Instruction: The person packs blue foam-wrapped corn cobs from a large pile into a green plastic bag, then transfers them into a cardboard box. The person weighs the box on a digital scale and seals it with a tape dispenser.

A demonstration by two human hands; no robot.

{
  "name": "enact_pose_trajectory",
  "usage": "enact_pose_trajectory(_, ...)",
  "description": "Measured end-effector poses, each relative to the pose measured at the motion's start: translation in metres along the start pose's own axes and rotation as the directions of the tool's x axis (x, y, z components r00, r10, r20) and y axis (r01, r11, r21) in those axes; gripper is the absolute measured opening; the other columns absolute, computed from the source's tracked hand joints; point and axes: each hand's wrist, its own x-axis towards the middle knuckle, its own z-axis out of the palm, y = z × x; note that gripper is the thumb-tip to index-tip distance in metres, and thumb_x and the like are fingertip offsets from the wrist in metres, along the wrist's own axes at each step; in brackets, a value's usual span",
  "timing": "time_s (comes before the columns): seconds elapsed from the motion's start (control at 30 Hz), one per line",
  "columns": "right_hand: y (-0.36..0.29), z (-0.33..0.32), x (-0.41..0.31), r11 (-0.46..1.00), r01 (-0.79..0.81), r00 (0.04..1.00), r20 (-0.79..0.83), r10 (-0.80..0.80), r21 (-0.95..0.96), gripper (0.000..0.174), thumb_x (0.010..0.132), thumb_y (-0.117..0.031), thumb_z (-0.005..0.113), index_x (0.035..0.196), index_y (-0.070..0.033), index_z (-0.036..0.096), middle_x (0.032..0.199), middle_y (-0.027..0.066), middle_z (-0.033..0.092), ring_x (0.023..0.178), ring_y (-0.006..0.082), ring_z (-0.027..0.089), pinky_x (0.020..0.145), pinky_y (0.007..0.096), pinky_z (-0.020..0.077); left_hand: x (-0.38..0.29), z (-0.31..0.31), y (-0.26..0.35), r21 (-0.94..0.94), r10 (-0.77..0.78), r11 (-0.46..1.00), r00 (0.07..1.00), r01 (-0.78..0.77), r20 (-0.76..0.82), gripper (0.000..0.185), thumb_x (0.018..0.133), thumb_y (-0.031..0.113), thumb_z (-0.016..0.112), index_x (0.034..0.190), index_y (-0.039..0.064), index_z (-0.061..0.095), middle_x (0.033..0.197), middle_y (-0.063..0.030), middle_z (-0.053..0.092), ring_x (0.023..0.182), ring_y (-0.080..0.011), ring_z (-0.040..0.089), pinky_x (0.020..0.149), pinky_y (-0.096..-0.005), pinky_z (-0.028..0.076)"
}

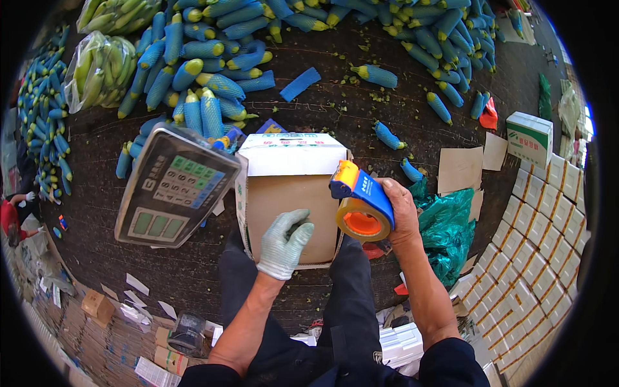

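My right hand (401,208), bare, grips a blue and orange packing tape dispenser (372,193) that carries a wide roll of tape. It is raised over the right edge of a cardboard box (290,203). The box stands between my legs, with a white printed flap at its far side and a plain brown panel facing up. My left hand (286,244), in a pale knitted glove, is above the near part of that panel with its fingers curled and apart, holding nothing. A scale display with keypad (176,186) stands tilted left of the box.
Long green vegetables in blue foam nets (193,51) lie in heaps beyond the box; some are loose. Clear bags of them (100,70) are at upper left. Crumpled green plastic (447,237) and stacked white boxes (532,256) lie right. Another person (12,220) is far left.
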Motion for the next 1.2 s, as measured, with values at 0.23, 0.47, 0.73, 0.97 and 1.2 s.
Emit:
enact_pose_trajectory(0.23,-0.017,0.092,-0.072,0.764,0.385,0.863,0.496,-0.098,-0.519,0.041,0.103,-0.035,0.074,0.115,0.003,0.082,0.102,0.0153,0.083,0.092,0.0227,0.079,0.086,0.0346,0.0613,-0.043,-0.070,0.011,-0.710,-0.246,0.512,0.875,0.483,0.417,0.066,0.110,0.051,0.064,0.151,0.000,0.058,0.129,-0.0139,0.075,0.106,-0.0257,0.078,0.090,-0.0420,0.066)
enact_pose_trajectory(0.47,-0.001,0.144,-0.080,0.741,0.348,0.729,0.663,0.172,-0.574,0.073,0.090,-0.053,0.084,0.139,-0.001,0.074,0.120,0.0177,0.081,0.110,0.0281,0.079,0.101,0.0398,0.0594,-0.095,-0.119,-0.034,-0.844,-0.229,0.436,0.946,0.311,0.229,0.046,0.112,0.032,0.066,0.140,-0.005,0.069,0.131,-0.0130,0.077,0.117,-0.0212,0.075,0.103,-0.0352,0.058)
enact_pose_trajectory(0.73,0.001,0.186,-0.033,0.677,0.249,0.819,0.524,0.235,-0.693,0.074,0.087,-0.042,0.091,0.143,0.003,0.070,0.125,0.0144,0.079,0.115,0.0183,0.073,0.106,0.0360,0.0562,0.044,-0.207,-0.114,0.450,0.130,0.892,0.970,-0.024,-0.206,0.024,0.107,0.024,0.072,0.105,0.001,0.076,0.095,-0.0077,0.079,0.084,-0.0200,0.074,0.078,-0.0386,0.059)
enact_pose_trajectory(0.97,0.033,0.160,0.068,0.055,0.622,0.783,0.620,-0.056,-0.781,0.051,0.085,-0.042,0.086,0.129,-0.018,0.081,0.093,0.0194,0.081,0.083,0.0378,0.079,0.078,0.0473,0.0630,0.147,-0.180,-0.225,0.798,0.013,0.580,0.978,0.161,-0.207,0.019,0.105,0.022,0.071,0.102,0.003,0.074,0.091,-0.0104,0.076,0.080,-0.0264,0.073,0.073,-0.0420,0.057)
enact_pose_trajectory(1.2,0.063,0.115,0.081,0.002,0.735,0.672,0.729,-0.127,-0.678,0.053,0.090,-0.045,0.081,0.138,-0.021,0.075,0.094,0.0147,0.081,0.081,0.0371,0.078,0.075,0.0500,0.0608,0.136,-0.215,-0.219,0.823,0.101,0.522,0.942,0.225,-0.322,0.014,0.104,0.019,0.071,0.098,0.006,0.072,0.087,-0.0132,0.073,0.075,-0.0328,0.072,0.069,-0.0453,0.055)
